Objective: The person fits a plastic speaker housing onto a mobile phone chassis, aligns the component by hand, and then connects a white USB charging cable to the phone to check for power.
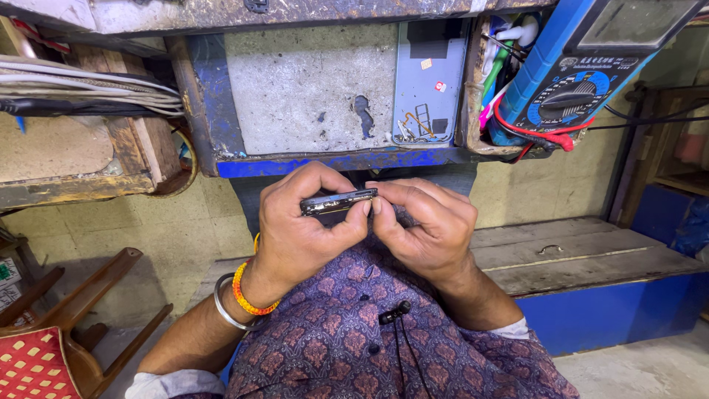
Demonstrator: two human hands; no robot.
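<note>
I hold a dark mobile phone (pixel 338 201) edge-on in front of my chest, between both hands. My left hand (pixel 299 229) wraps under and around its left end, thumb on the near side. My right hand (pixel 428 222) pinches the phone's right end with fingertips and thumb. An orange bead bracelet and a metal bangle (pixel 235 299) sit on my left wrist. My patterned purple shirt fills the bottom of the view.
A worn blue-edged workbench (pixel 325 159) lies just beyond my hands, with a phone back panel (pixel 430 81) lying on it. A blue multimeter (pixel 576 66) with red leads stands at the right beside a box of tools. A wooden chair (pixel 66 325) sits at the lower left, a blue wooden platform (pixel 591 266) at the right.
</note>
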